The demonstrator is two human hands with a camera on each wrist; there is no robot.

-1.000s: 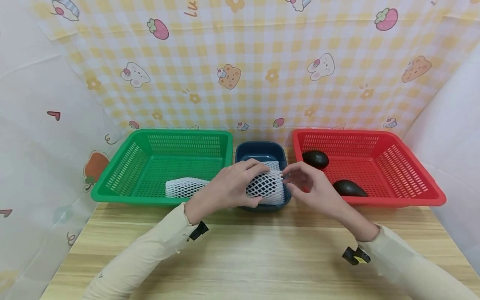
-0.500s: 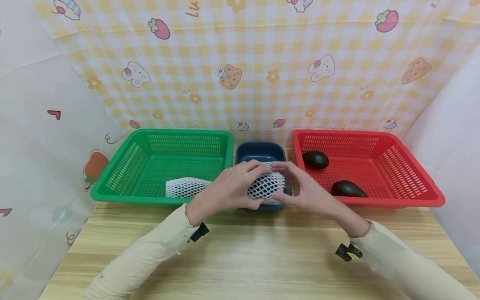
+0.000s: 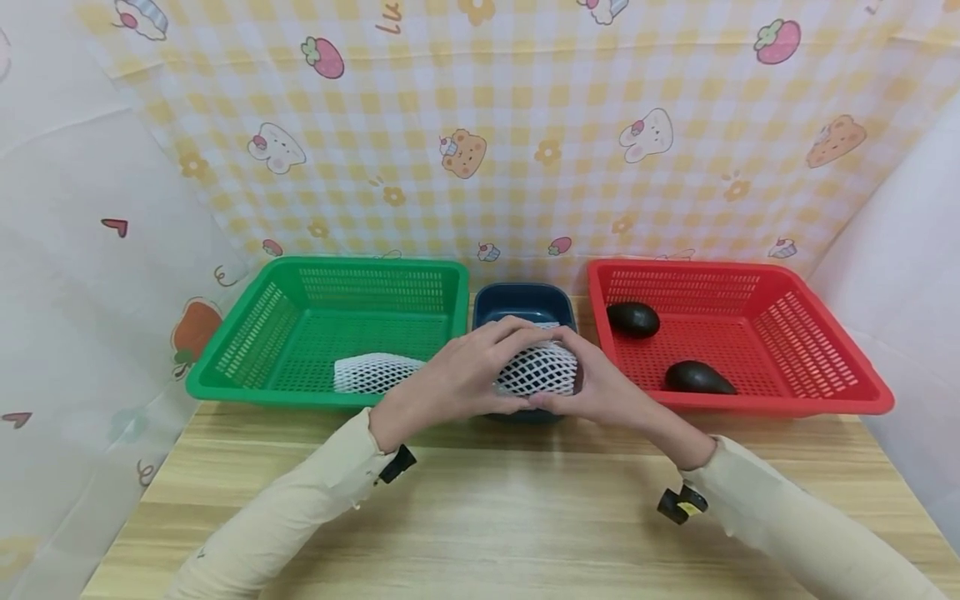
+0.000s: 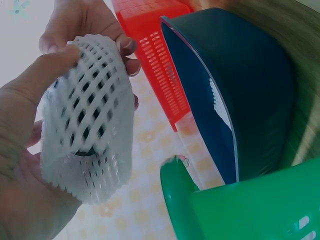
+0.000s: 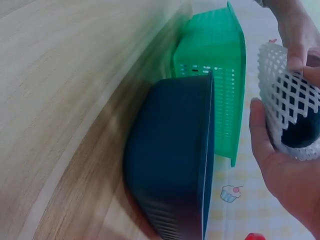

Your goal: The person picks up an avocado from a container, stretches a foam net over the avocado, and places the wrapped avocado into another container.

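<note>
Above the dark blue bin (image 3: 523,288), my two hands hold a white foam net sleeve (image 3: 542,372) with a dark avocado (image 5: 301,131) inside it. My left hand (image 3: 459,377) grips the sleeve's left part, thumb on the near side. From the other side my right hand (image 3: 606,385) grips its right end, and the fingertips of both hands nearly meet. In the right wrist view the avocado's dark end shows through the sleeve's opening. More white netting (image 4: 219,104) lies in the bin, mostly hidden in the head view.
On the left stands a green basket (image 3: 217,392) with one white foam net (image 3: 373,374); its contents are unclear. A red basket (image 3: 840,400) on the right holds two bare avocados, one at the back (image 3: 634,320) and one near the front (image 3: 697,378). Behind hangs a checked cloth (image 3: 540,100).
My right hand has moved left from beside the bin and taken hold of the sleeve's right end. The left hand has kept its grip, almost still. The baskets look unchanged.
</note>
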